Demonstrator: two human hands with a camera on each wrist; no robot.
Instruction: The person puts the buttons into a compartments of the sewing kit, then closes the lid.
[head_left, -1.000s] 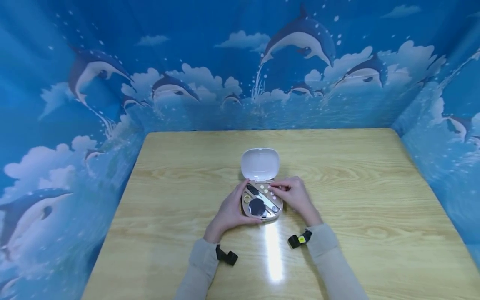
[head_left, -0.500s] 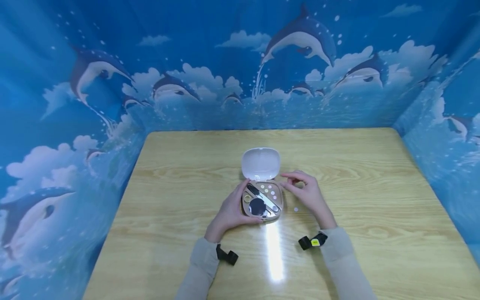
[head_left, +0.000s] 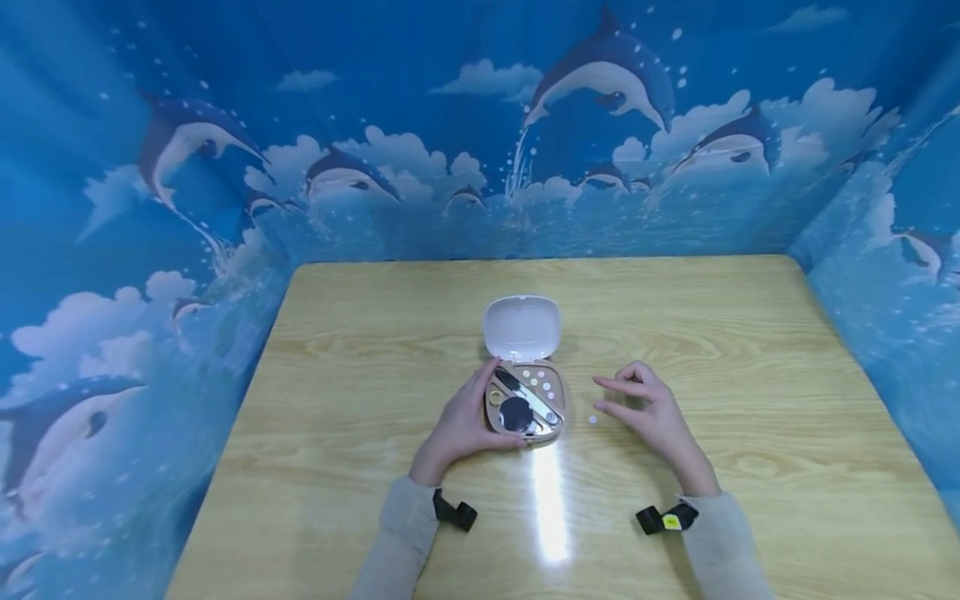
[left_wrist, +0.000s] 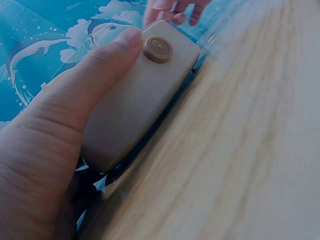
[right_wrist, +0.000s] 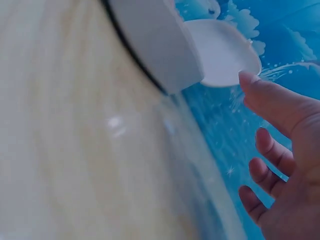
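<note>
A small sewing box [head_left: 491, 421] lies on the table with its white lid [head_left: 522, 327] raised at the back. My left hand [head_left: 459, 425] grips the box from the left, thumb along the front near a round brown button-shaped clasp [left_wrist: 158, 49]. Inside the box are several small pale buttons [head_left: 534, 382], a black-and-silver slim tool [head_left: 507, 379], a dark disc [head_left: 515, 414] and a gold ring-shaped piece [head_left: 495, 397]. One loose white button [head_left: 592, 420] rests on the table to the right. My right hand [head_left: 660, 417] hovers beside that button, thumb and forefinger apart, holding nothing.
The light wood table [head_left: 360, 350] has rounded back corners. Blue dolphin-print cloth [head_left: 450, 108] hangs behind it and along both sides. A bright light reflection [head_left: 550, 508] falls on the wood in front of the box.
My right hand has drawn away from the box to the right, and its thumb and forefinger have spread. The loose button now shows on the table. My left hand has stayed on the box.
</note>
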